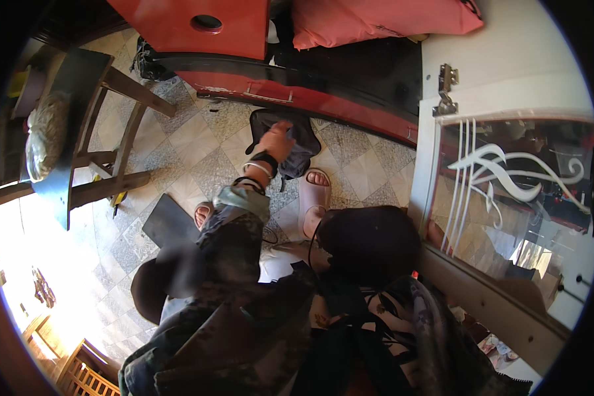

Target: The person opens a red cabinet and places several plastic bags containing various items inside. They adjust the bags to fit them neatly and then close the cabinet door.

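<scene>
My left hand (277,141) reaches forward and down over a crumpled dark grey fabric item (302,156) on the tiled floor, maybe a bag. The hand hides part of the fabric, and I cannot tell whether the fingers grip it or only hover above. A dark band and light and dark bracelets (260,167) circle the wrist below a rolled camouflage sleeve (240,203). The fabric lies just in front of my slippered foot (315,190), close to the base of a red and black cabinet (346,106). My right hand is out of view.
At right stands a white-framed glass door (515,183) with a metal hinge (445,89). A pink bag (376,22) rests on the cabinet. Left is a wooden-legged bench (86,99) bearing a filled plastic bag (47,136). A dark flat panel (171,220) lies near my other foot.
</scene>
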{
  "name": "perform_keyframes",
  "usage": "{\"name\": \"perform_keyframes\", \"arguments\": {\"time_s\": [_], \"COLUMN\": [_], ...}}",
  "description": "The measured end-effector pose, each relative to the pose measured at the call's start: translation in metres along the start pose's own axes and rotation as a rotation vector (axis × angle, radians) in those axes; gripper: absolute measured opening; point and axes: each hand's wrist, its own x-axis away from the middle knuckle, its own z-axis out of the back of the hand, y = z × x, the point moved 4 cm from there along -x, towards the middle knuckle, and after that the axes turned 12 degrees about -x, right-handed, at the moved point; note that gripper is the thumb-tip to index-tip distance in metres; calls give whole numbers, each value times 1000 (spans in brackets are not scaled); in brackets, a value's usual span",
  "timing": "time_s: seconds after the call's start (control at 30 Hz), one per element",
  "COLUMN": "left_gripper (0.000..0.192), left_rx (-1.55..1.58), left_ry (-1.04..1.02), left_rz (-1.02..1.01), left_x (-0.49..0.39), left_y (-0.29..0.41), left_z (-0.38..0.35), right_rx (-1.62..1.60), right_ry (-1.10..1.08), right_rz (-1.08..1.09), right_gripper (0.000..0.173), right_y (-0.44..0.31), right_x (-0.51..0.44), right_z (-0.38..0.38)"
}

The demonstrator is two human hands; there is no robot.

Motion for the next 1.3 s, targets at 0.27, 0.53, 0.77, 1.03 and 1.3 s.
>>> {"name": "perform_keyframes", "arguments": {"time_s": [0.27,0.53,0.77,1.03,1.3], "left_gripper": [85,25,37,86,29], "left_rx": [-342,-631,-274,-150,-291], "left_ry": [-369,-191,-9,-267,-292], "left_rz": [96,148,439,288,480], "left_x": [-34,31,90,97,97], "left_y": [-28,-58,-66,-91,-89], "left_z": [-61,12,30,-57,-26], "right_rx": [75,105,131,57,163], "right_ry": [142,101,33,22,179], "right_rz": [-57,24,71,34,55], "right_gripper": [68,69,70,72,72], "right_y": [-3,0,15,19,19], "right_x": [-20,-13,3,-6,-17], "right_z": [2,9,3,8,28]}}
